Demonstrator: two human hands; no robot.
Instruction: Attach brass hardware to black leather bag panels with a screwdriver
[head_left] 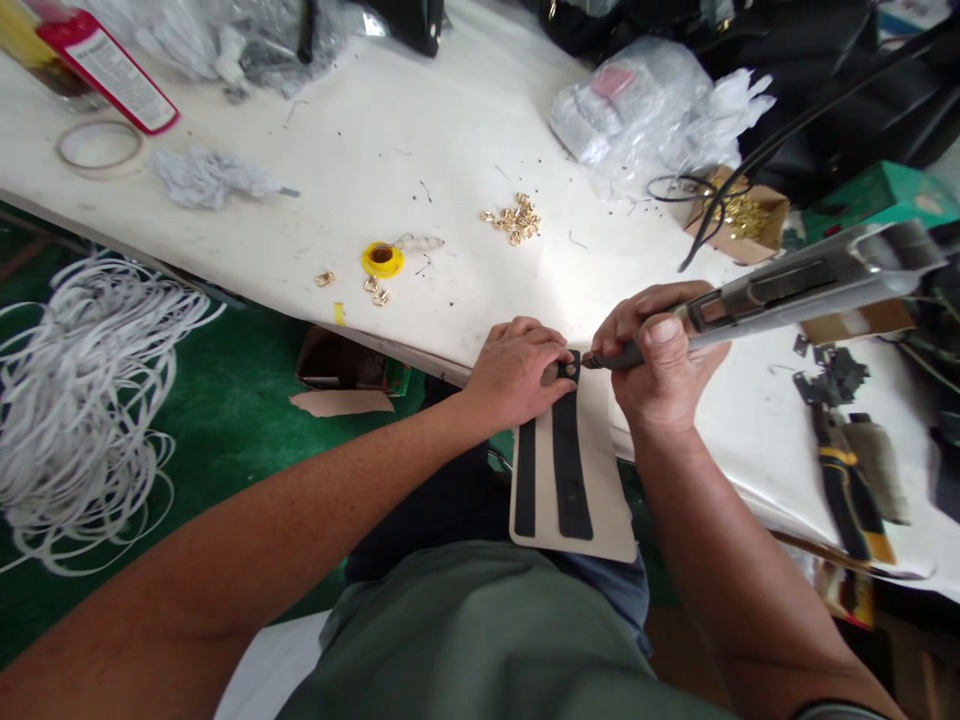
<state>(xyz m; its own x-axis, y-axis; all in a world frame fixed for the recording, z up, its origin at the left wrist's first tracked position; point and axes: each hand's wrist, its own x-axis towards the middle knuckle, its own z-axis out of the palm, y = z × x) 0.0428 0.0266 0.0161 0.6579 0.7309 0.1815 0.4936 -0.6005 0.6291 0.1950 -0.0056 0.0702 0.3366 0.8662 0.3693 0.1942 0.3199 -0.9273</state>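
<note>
Here we are at the near edge of the desk (pixel 450 180), and the left grip (pixel 517 370) is closed on the end of a black strap (pixel 571 455), thumb and fingers pinching beside a small metal stud (pixel 571 370). The strap lies on a beige panel (pixel 615 510) that runs from under that grip back toward the body, past the desk edge, with a second black strip (pixel 526 480) just beside it. Over on the other side, the right grip (pixel 660 360) is wrapped firmly around a grey tool (pixel 810 290), thumb laid along the top, its narrow tip meeting the strap's end close to the stud; whether they truly touch is too small to call. To do this well, I'd say, the left fingertips should pin the strap flat yet sit clear of that tip, and the right wrist should steer in small, steady moves. The overhanging panel could sag and drag the work askew, so firm downward pressure would help. Careful of the tool's long rear end, sticking out well beyond the right grip! Ahead of the left grip, well apart, little gold fittings (pixel 517 218) sit in a loose heap, safely out of the way.
</note>
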